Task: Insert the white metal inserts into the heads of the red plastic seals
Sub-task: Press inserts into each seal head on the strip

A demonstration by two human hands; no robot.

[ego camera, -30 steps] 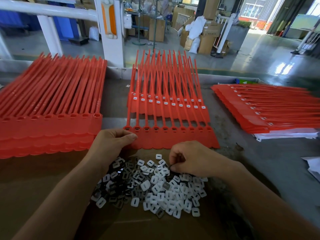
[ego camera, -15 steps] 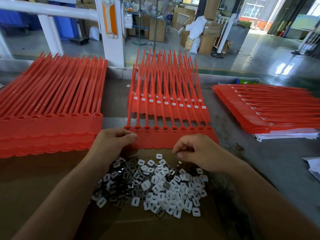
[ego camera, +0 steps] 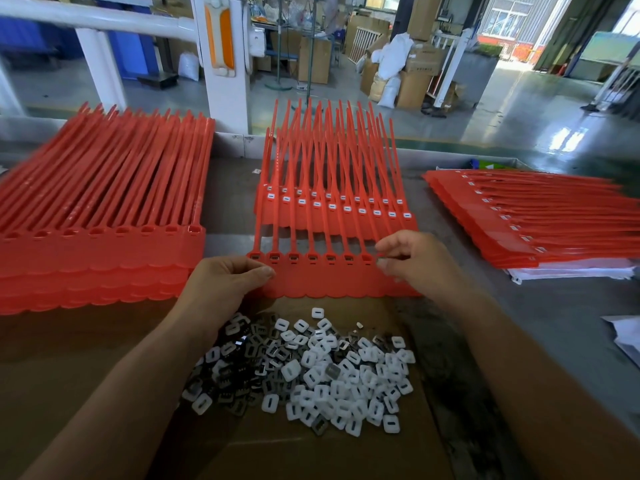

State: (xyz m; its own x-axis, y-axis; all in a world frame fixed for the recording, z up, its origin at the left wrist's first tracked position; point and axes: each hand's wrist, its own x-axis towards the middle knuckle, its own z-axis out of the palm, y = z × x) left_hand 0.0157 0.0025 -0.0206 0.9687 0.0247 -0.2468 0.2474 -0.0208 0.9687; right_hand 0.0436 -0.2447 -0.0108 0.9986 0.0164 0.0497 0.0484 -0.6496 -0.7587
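A strip of joined red plastic seals [ego camera: 332,282] lies in front of me, its row of heads showing empty dark slots. My left hand [ego camera: 221,289] pinches the strip's left end, thumb on top. My right hand [ego camera: 415,261] hovers over the strip's right heads and pinches a small insert [ego camera: 382,262] between thumb and fingertips. A loose pile of white and metal inserts [ego camera: 311,368] lies on brown cardboard just below the strip. Behind it lies another seal strip [ego camera: 336,216] with white inserts in its heads.
A thick stack of red seals [ego camera: 97,244] with empty heads sits at the left. Another stack [ego camera: 540,223] with inserts lies at the right on white paper. The grey table edge [ego camera: 433,157] runs behind, with a white post [ego camera: 221,57] and factory floor beyond.
My right hand has left the insert pile and risen up and right to the right heads of the front strip, with an insert pinched. My left hand stays put.
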